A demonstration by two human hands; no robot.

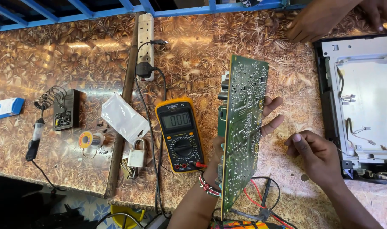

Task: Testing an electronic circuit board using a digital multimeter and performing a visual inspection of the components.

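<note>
Nearest, at about six o'clock, red and black probe leads (261,199) lie loose on the patterned bench (74,55), curling under the lower end of a green circuit board (242,127). That board stands on edge, solder side to the right, held upright by the left hand (227,140) — palm behind it, fingertips showing past its right edge at about three o'clock of the board. The right hand (314,152) rests just beside it at four o'clock, loosely curled and holding nothing, clear of both board and leads.

Judging from this, the step in hand is inspection of the solder side; a next move would call for a freed hand to take up the probes and a steady board.

Just left of the board, at nine o'clock, a yellow multimeter (180,133) lies face up, its display lit. Further left are a padlock (136,156), a clear plastic bag (123,116), a solder reel (86,139) and a soldering iron stand (60,106). At twelve o'clock a white power strip (145,42) runs away — and at two o'clock another person's hands (329,19) work near an opened chassis (363,101).
</note>
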